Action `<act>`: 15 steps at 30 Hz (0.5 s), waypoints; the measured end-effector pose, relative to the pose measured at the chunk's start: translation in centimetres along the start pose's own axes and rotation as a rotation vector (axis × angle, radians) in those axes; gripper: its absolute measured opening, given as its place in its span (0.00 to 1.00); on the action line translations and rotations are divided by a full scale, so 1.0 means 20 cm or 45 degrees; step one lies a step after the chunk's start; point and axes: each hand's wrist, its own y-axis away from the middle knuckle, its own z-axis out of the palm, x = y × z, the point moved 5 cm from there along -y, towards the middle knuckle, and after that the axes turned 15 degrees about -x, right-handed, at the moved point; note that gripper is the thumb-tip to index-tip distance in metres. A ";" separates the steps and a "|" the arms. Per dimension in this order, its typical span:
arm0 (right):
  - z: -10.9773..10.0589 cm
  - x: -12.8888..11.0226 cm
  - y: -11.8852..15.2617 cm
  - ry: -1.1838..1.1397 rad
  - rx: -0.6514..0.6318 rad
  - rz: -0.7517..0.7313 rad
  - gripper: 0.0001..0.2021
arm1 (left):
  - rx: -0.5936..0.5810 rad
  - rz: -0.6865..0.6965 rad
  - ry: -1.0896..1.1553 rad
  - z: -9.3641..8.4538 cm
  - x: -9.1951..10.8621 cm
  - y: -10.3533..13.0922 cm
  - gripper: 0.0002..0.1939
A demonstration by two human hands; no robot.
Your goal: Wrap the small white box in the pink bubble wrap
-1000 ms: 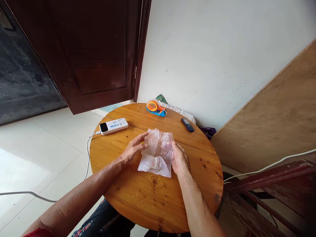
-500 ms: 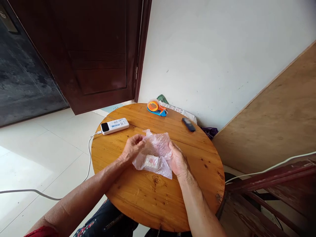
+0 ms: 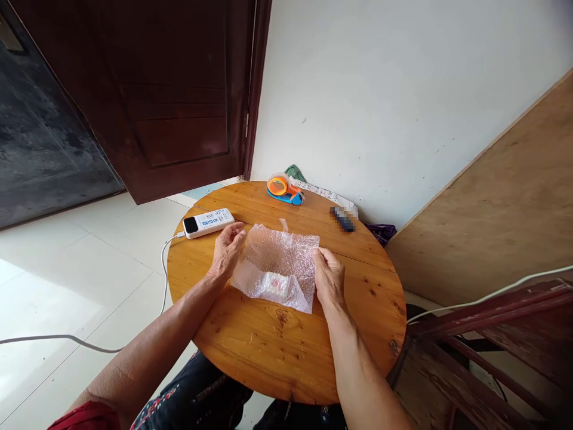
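Note:
A sheet of bubble wrap (image 3: pixel 286 248) lies spread on the round wooden table (image 3: pixel 286 352), its near part folded up. On that near part rests a small whitish packet (image 3: pixel 275 284) with a red mark, partly covered by the clear plastic. My right hand (image 3: pixel 329 275) pinches the sheet's right edge between thumb and fingers. Just beyond the left edge, my left hand (image 3: pixel 227 249) is held with its fingers loosely bent and apart, and I see nothing in it. A small strip, apparently tape (image 3: pixel 283 225), sticks up at the sheet's far edge.
A white power bank (image 3: pixel 208 223) with a cable plugged in lies at the table's left. Toward the back stand an orange and blue tape dispenser (image 3: pixel 285 189) and a dark, partly blurred object (image 3: pixel 342 220). A white wall (image 3: pixel 380 107) rises behind.
The bubble wrap has been opened out wider and flatter around the packet. My left hand has moved left and away from it, while my right hand has shifted slightly up and right with the edge.

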 end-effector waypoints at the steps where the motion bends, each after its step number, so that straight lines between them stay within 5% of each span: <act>1: -0.01 -0.01 0.00 0.142 -0.003 -0.014 0.19 | 0.021 0.087 -0.110 -0.01 0.03 0.01 0.21; 4: -0.02 0.00 -0.02 0.384 0.002 -0.016 0.19 | -0.072 0.145 -0.363 -0.01 0.10 0.04 0.19; 7: -0.03 0.02 -0.03 0.431 0.044 0.020 0.18 | -0.387 0.059 -0.626 0.03 0.15 0.07 0.19; 11: -0.03 0.05 -0.04 0.456 0.046 0.057 0.19 | -0.900 -0.014 -0.926 0.11 0.18 0.14 0.33; 15: -0.03 0.07 -0.05 0.477 0.034 0.081 0.20 | -1.109 -0.044 -1.227 0.14 0.16 0.17 0.37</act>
